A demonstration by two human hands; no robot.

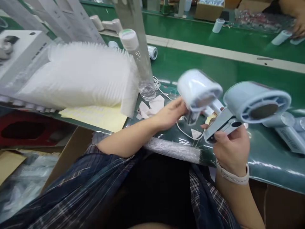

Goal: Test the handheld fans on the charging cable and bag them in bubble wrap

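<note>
Two pale blue handheld fans, shaped like small hair dryers, are held side by side above the bench. My left hand is closed at the near-left side of the left fan, which is blurred; its fingertips are partly hidden behind it. My right hand, with a pale watch strap on the wrist, grips the handle of the right fan. That fan's round grille faces me to the right, and a dark slot and oval mark the handle. A thin white cable lies on the bench beneath them.
A bottle stands beside a metal post, right of a bag of stacked white sleeves and a yellow sheet. More fan bodies lie at the right. A rolled clear film lines the front edge. Another person's hand is at far right.
</note>
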